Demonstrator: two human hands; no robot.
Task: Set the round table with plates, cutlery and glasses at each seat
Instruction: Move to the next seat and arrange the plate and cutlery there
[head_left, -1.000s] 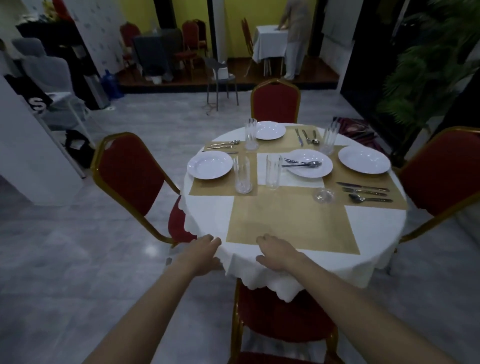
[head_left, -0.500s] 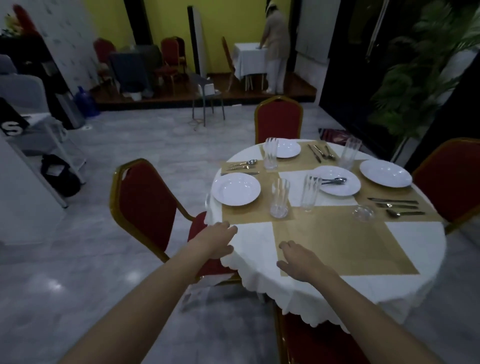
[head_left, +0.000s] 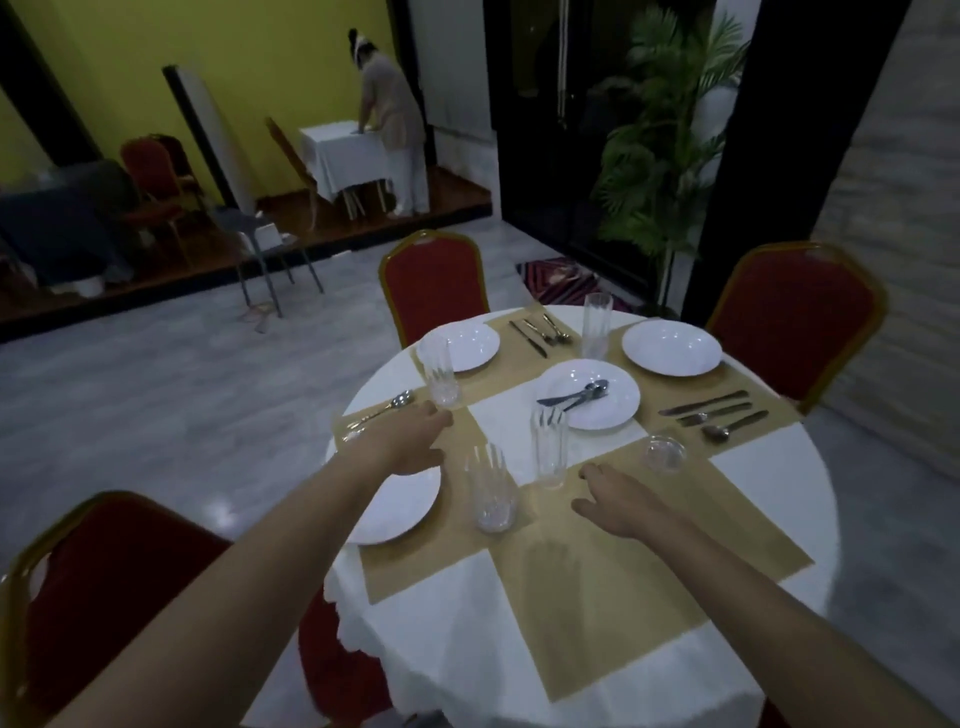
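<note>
Both empty, fingers loose: left hand (head_left: 410, 441) over left-edge plate (head_left: 400, 512), right hand (head_left: 618, 501) near table (head_left: 519, 649) centre. Glass (head_left: 491, 493) between them: fragile, slick; grip mid-body.

The left forearm (head_left: 260, 561) is angling in from the near left and the right forearm (head_left: 769, 597) from the near right, both bare and extended. The left hand (head_left: 410, 441) is hovering palm down, fingers straight and together, pointing far and right. The right hand (head_left: 618, 501) is sitting nearer, palm down, fingers relaxed and pointing far-left, thumb spread. Neither is gripping anything, and they are staying well apart.
</note>
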